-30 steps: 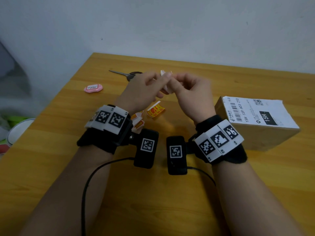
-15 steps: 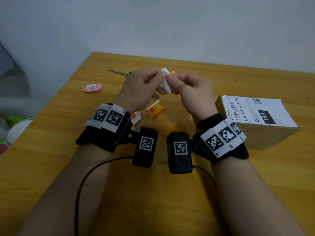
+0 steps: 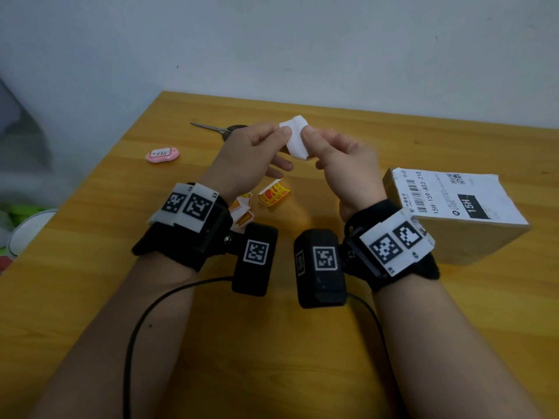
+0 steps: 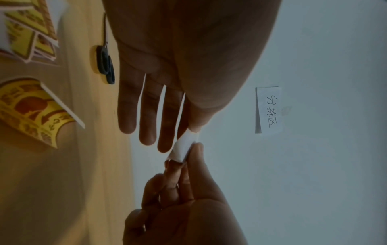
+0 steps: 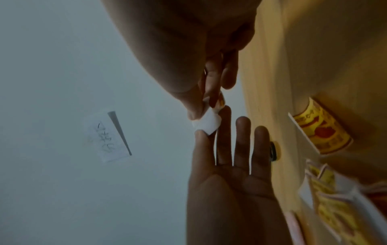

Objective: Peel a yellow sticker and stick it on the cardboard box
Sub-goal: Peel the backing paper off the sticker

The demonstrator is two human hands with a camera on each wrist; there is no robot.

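Soft, even indoor light fills the head view, with the wooden table (image 3: 302, 358) evenly lit and a faint bright patch on it just nearer the camera than the two hands. Shadows under the forearms on the table are weak and diffuse. The far wall behind the table looks dull grey, and the table's edges bow slightly (wide-angle distortion). Both wrist views are much dimmer: the left hand (image 4: 167, 66) and right hand (image 5: 188, 41) read as dark, backlit shapes against the pale wall. Yellow stickers (image 5: 335, 207) lying on the table at the frame edges are blurred and stretched.
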